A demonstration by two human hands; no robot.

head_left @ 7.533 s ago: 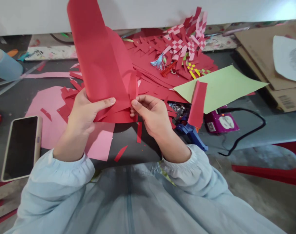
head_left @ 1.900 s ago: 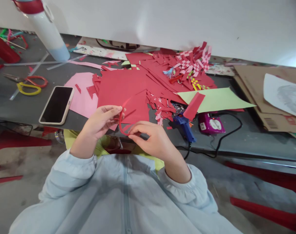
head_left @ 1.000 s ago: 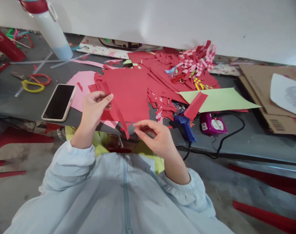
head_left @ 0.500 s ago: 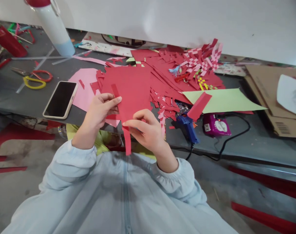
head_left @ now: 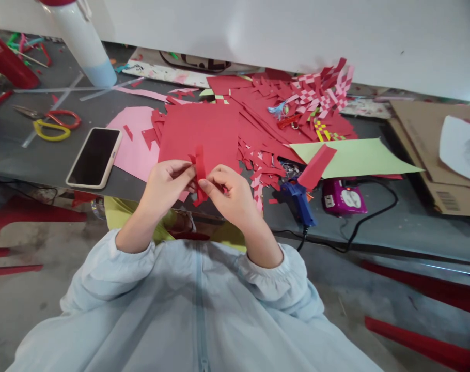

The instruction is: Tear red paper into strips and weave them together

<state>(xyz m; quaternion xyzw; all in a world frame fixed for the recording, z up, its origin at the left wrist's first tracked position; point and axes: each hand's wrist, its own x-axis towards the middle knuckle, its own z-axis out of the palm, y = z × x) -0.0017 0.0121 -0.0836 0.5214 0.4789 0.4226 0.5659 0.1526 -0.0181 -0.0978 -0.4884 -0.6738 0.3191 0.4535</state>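
Between my two hands are red paper strips (head_left: 200,164), standing up over the table's front edge. My left hand (head_left: 166,187) is closed, its thumb and forefinger pinching the strips from the left. From the right, my right hand (head_left: 230,195) pinches them too, with the thumb pressed against the paper. Some strip ends stick out below and beside the fingertips; how they cross or fold there is partly hidden. Just behind the hands lies a large red paper sheet (head_left: 204,124), with pink paper (head_left: 136,137) to its left.
Left lie a phone (head_left: 94,157), scissors (head_left: 51,125) and a white-and-blue bottle (head_left: 82,46). Woven red-and-pink strips (head_left: 324,93) are heaped behind. Right are a blue glue gun (head_left: 300,204) with a cord, a purple box (head_left: 343,198), green paper (head_left: 355,159) and cardboard (head_left: 421,150).
My hands have come closer together. The long strip that hung down below my right hand is now folded up, and a strip end stands upright between the fingers.
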